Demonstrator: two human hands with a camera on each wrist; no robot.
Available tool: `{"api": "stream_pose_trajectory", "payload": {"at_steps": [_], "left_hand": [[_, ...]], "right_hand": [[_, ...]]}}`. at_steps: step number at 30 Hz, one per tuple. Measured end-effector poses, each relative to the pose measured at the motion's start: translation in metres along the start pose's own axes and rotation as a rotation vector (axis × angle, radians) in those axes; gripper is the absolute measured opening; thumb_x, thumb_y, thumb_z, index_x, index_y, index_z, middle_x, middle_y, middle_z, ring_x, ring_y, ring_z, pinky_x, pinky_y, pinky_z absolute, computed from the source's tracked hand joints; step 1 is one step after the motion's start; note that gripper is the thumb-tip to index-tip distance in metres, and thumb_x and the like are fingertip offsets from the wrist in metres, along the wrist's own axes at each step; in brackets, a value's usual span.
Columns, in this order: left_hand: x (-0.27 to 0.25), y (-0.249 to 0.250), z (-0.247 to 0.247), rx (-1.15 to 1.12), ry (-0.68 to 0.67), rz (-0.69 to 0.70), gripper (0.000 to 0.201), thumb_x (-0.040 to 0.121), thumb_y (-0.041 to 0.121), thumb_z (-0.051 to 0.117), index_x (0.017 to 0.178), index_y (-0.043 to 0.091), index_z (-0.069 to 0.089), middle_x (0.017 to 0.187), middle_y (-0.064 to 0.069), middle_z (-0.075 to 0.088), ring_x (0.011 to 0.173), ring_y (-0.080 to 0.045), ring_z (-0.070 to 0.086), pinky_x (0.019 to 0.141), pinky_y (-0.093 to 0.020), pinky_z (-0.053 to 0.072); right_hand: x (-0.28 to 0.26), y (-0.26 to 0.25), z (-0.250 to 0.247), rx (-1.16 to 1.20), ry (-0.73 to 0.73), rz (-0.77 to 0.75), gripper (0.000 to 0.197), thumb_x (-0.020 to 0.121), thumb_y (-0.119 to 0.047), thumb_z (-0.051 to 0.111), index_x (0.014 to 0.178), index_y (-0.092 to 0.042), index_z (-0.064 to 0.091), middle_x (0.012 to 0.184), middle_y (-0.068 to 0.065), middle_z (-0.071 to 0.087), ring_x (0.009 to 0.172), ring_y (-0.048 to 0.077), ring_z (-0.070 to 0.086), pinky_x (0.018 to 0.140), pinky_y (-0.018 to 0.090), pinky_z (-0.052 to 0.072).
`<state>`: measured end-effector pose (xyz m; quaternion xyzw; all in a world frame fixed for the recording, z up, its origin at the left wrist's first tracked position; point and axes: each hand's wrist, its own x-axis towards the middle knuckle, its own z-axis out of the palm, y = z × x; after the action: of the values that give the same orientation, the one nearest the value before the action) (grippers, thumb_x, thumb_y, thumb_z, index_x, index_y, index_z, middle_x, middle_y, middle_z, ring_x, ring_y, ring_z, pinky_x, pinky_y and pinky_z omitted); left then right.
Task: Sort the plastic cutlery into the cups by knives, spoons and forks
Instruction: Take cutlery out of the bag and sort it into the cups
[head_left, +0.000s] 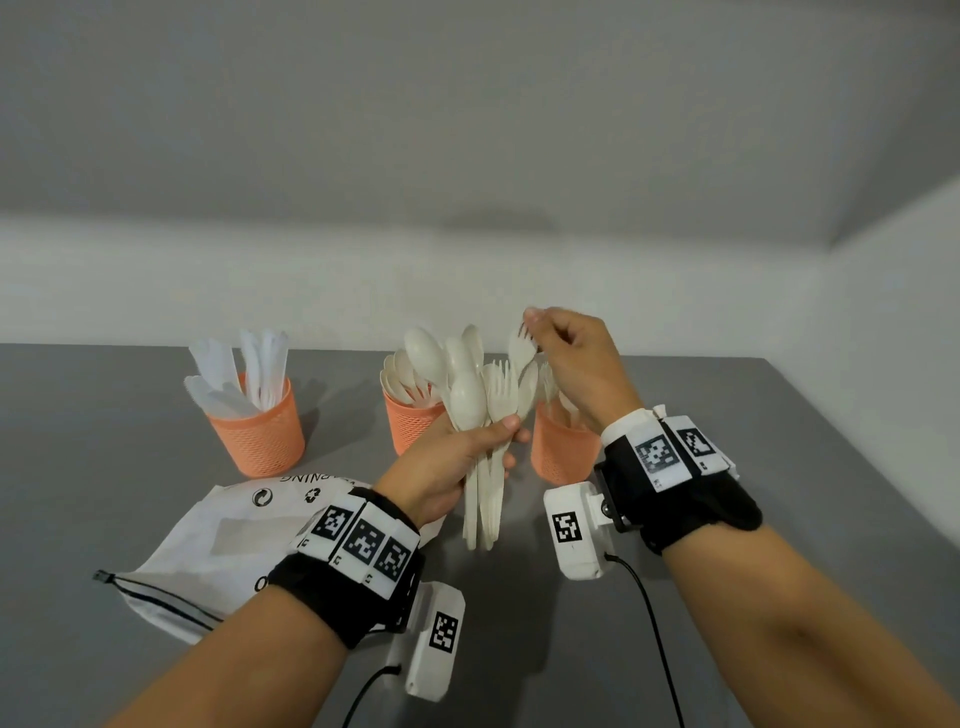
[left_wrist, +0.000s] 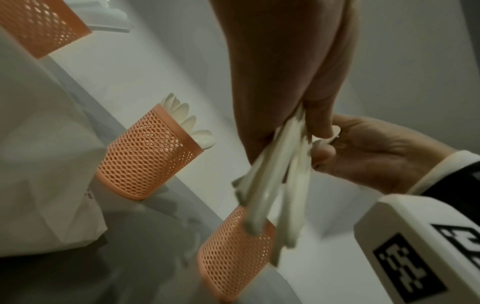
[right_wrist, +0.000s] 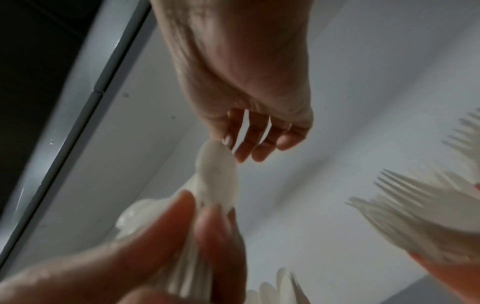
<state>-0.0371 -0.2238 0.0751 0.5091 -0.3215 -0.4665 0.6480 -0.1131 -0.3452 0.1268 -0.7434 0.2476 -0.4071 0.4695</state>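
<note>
My left hand (head_left: 496, 439) grips a bundle of white plastic spoons and forks (head_left: 480, 395) by the handles, heads up, above the table. My right hand (head_left: 532, 325) pinches the head of one fork (head_left: 521, 349) at the right side of that bundle. In the right wrist view the pinched head (right_wrist: 218, 176) stands just above my left fingers (right_wrist: 166, 232). Three orange mesh cups stand behind: the left cup (head_left: 258, 436) holds knives, the middle cup (head_left: 410, 426) spoons, the right cup (head_left: 561, 449) forks. The bundle's handles (left_wrist: 270, 185) hang over the fork cup (left_wrist: 233, 257).
A white zip bag (head_left: 228, 535) lies flat on the grey table (head_left: 104, 467) at the front left, under my left wrist. A pale wall rises right behind the cups. The table's right edge runs diagonally past my right arm.
</note>
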Motion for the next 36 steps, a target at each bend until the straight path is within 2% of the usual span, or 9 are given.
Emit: {"api": "stream_pose_trajectory", "payload": {"at_steps": [4,7,11,14,16,21,29,32,36], "left_hand": [[0.000,-0.004,-0.002,-0.021,0.013,-0.029,0.010,0.093,0.015,0.054,0.098,0.011,0.061,0.081,-0.006,0.067,0.054,-0.010,0.055,0.054,-0.024,0.049],[0.002,-0.004,-0.004,-0.071,0.046,-0.038,0.011,0.094,0.018,0.052,0.099,0.010,0.058,0.079,-0.005,0.064,0.052,-0.009,0.054,0.053,-0.023,0.050],[0.005,-0.001,-0.006,-0.144,0.110,-0.018,0.017,0.095,0.025,0.050,0.099,0.011,0.060,0.075,0.000,0.063,0.055,-0.008,0.054,0.056,-0.022,0.050],[0.006,0.001,-0.007,-0.243,0.106,0.027,0.024,0.098,0.026,0.043,0.102,0.013,0.063,0.086,-0.003,0.070,0.082,-0.016,0.063,0.083,-0.029,0.051],[0.004,0.001,-0.007,-0.293,0.103,0.020,0.028,0.099,0.029,0.040,0.105,0.012,0.062,0.098,-0.007,0.071,0.097,-0.019,0.065,0.094,-0.034,0.048],[0.003,-0.003,-0.009,-0.331,0.108,0.008,0.032,0.099,0.030,0.039,0.109,0.010,0.062,0.091,-0.005,0.073,0.092,-0.017,0.069,0.091,-0.035,0.050],[0.006,-0.003,-0.011,-0.339,0.126,0.079,0.023,0.099,0.014,0.041,0.095,0.012,0.064,0.078,0.000,0.072,0.077,-0.012,0.068,0.074,-0.026,0.055],[0.008,-0.006,-0.012,-0.327,0.168,0.075,0.020,0.098,0.013,0.043,0.105,0.009,0.061,0.072,0.001,0.070,0.068,-0.011,0.067,0.063,-0.025,0.055],[0.010,-0.006,-0.011,-0.382,0.184,0.077,0.024,0.097,0.017,0.046,0.114,0.006,0.059,0.092,-0.008,0.070,0.088,-0.020,0.068,0.084,-0.036,0.054]], "right_hand": [[0.001,-0.013,-0.003,0.309,0.220,-0.065,0.028,0.101,-0.029,0.029,0.083,-0.014,0.043,0.067,0.004,0.056,0.060,0.016,0.057,0.059,0.025,0.048],[-0.005,-0.020,-0.006,0.581,0.188,-0.042,0.023,0.100,-0.034,0.034,0.082,-0.021,0.041,0.062,0.000,0.037,0.044,0.010,0.035,0.039,0.021,0.031],[-0.020,0.006,0.007,0.094,-0.092,-0.027,0.015,0.084,-0.026,0.065,0.093,-0.017,0.057,0.071,-0.010,0.054,0.055,0.004,0.049,0.050,0.017,0.039],[-0.036,0.020,0.020,-0.212,-0.263,-0.014,0.012,0.078,-0.015,0.069,0.085,-0.007,0.064,0.077,0.007,0.066,0.071,0.021,0.064,0.068,0.033,0.052],[-0.044,0.020,0.025,-0.294,-0.291,-0.061,0.007,0.081,-0.013,0.066,0.078,-0.008,0.061,0.072,0.005,0.063,0.067,0.018,0.060,0.064,0.023,0.047],[-0.048,0.014,0.029,-0.370,-0.323,-0.064,0.007,0.084,-0.014,0.062,0.085,-0.007,0.061,0.069,-0.003,0.056,0.059,0.003,0.049,0.053,0.006,0.038],[-0.044,0.015,0.032,-0.346,-0.210,-0.028,0.013,0.095,-0.018,0.044,0.091,-0.005,0.043,0.066,-0.005,0.044,0.056,0.004,0.041,0.049,0.006,0.036],[-0.041,0.013,0.032,-0.390,-0.281,-0.052,0.020,0.095,-0.019,0.046,0.100,-0.001,0.050,0.072,-0.002,0.051,0.059,0.004,0.046,0.052,0.005,0.037],[-0.040,0.014,0.032,-0.361,-0.321,-0.041,0.023,0.092,-0.022,0.053,0.104,-0.004,0.059,0.089,0.005,0.064,0.074,0.013,0.056,0.056,0.004,0.038]]}}
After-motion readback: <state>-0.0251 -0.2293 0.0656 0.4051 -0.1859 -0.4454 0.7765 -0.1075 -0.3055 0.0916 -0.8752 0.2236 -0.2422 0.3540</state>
